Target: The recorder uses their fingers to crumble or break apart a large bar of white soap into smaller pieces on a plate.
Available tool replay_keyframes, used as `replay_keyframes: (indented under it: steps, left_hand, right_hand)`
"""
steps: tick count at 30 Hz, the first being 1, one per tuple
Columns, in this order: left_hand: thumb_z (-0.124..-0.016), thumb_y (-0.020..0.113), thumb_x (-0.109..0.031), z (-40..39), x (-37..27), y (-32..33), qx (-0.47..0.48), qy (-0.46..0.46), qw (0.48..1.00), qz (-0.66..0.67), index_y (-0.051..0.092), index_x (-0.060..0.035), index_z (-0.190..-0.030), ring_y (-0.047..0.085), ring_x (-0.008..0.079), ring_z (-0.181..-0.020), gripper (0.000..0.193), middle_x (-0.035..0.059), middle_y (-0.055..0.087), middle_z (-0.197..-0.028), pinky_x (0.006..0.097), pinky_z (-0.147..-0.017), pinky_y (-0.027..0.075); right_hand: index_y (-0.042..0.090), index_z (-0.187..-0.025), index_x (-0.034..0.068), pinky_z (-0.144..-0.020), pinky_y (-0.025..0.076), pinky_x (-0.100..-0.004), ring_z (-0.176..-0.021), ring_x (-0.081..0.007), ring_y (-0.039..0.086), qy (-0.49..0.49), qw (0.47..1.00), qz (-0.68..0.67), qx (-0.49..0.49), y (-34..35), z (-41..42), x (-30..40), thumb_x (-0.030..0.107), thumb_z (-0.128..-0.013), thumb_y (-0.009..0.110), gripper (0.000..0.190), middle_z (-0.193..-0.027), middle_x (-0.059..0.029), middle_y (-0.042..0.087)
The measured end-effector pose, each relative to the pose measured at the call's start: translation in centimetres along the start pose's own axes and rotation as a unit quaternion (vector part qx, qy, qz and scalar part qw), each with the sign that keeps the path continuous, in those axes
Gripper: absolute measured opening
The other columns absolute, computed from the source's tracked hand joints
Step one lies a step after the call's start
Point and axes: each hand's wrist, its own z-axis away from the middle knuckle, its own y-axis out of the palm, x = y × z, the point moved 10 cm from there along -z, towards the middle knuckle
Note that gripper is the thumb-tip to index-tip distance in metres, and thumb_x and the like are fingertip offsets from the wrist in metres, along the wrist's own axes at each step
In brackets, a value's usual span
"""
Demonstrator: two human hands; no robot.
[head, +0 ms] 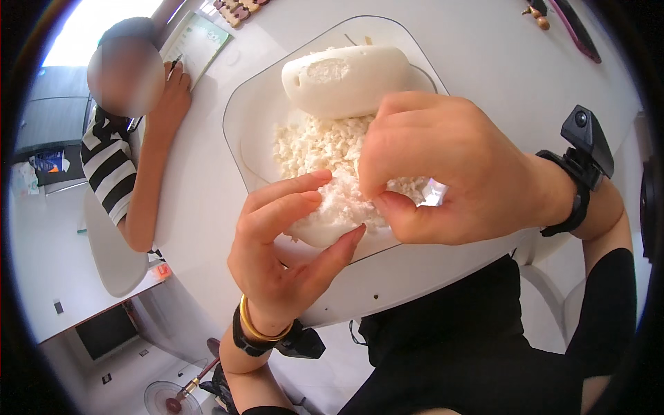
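A clear rectangular tray (pixel 231 111) lies on the white table before me. At its far side rests a large white foam-like block (pixel 358 78) with a rough patch and a small hole. White crumbs (pixel 316 145) are heaped in the tray on the near side of the block. My left hand (pixel 290 238) grips a white piece with a torn, crumbly face (pixel 345 202) between thumb and fingers. My right hand (pixel 441 171) has its thumb and forefinger pinched together at that rough face; whether a bit is between them is hidden. Something shiny (pixel 434 192) shows behind the right thumb.
Across the table's left side a person (pixel 148 171) in a striped top leans with a pen over an open booklet (pixel 199 46). Brown and cream pieces (pixel 238 10) lie at the far edge. A dark red-edged object (pixel 576 33) and small brown beads (pixel 542 22) are at the far right.
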Motion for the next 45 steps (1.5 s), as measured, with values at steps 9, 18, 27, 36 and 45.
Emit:
replay_keyframes:
  steps: [9, 18, 27, 36, 45]
  left_hand:
    - [-0.056, 0.076, 0.002, 0.2, 0.9, -0.1, -0.020, -0.053, 0.998, 0.032, 0.044, -0.0009, -0.097, 0.056, 0.0218, -0.088, 0.052, 0.0171, 0.056, -0.094, 0.0274, -0.076, 0.044]
    - [-0.055, 0.078, -0.001, 0.1, 0.3, 0.2, 0.007, -0.038, 0.999, -0.018, 0.044, -0.0018, -0.096, 0.056, 0.0198, -0.085, 0.053, 0.0166, 0.056, -0.095, 0.0263, -0.075, 0.045]
    - [-0.055, 0.078, -0.002, 0.3, 0.4, 0.3, 0.003, -0.044, 0.999, 0.012, 0.046, -0.0028, -0.095, 0.057, 0.0201, -0.086, 0.051, 0.0156, 0.057, -0.094, 0.0266, -0.074, 0.045]
    - [-0.056, 0.077, -0.001, 0.2, 0.3, 0.2, 0.002, -0.024, 0.999, 0.031, 0.046, -0.0031, -0.095, 0.056, 0.0210, -0.088, 0.050, 0.0161, 0.058, -0.096, 0.0261, -0.075, 0.043]
    - [-0.059, 0.074, 0.001, 0.3, 1.0, -0.5, 0.003, -0.050, 0.999, -0.011, 0.041, -0.0023, -0.099, 0.055, 0.0225, -0.091, 0.053, 0.0160, 0.056, -0.096, 0.0273, -0.077, 0.042]
  right_hand:
    - [0.055, -0.075, 0.005, -0.055, 0.043, -0.0288, -0.065, -0.0233, 0.052, -0.063, 0.997, 0.019, -0.046, -0.3, 0.3, 0.5, -0.004, -0.057, 0.059, 0.020, -0.071, -0.0078, 0.054]
    - [0.054, -0.073, 0.006, -0.054, 0.043, -0.0291, -0.063, -0.0229, 0.051, -0.089, 0.992, 0.058, -0.066, 0.0, 0.5, 0.8, 0.001, -0.056, 0.066, 0.020, -0.071, -0.0072, 0.053]
    - [0.052, -0.069, 0.007, -0.053, 0.043, -0.0284, -0.063, -0.0217, 0.050, -0.089, 0.993, 0.057, -0.050, 0.1, 0.4, 1.1, 0.000, -0.055, 0.065, 0.020, -0.069, -0.0052, 0.052]
    - [0.052, -0.071, 0.005, -0.055, 0.043, -0.0278, -0.063, -0.0224, 0.050, 0.029, 1.000, -0.003, 0.003, -0.3, 0.1, -0.6, -0.003, -0.059, 0.059, 0.016, -0.069, -0.0059, 0.052]
    - [0.053, -0.074, 0.004, -0.055, 0.042, -0.0289, -0.063, -0.0225, 0.050, -0.003, 0.999, 0.037, -0.013, -0.3, 0.0, 0.0, -0.004, -0.062, 0.056, 0.015, -0.070, -0.0073, 0.053]
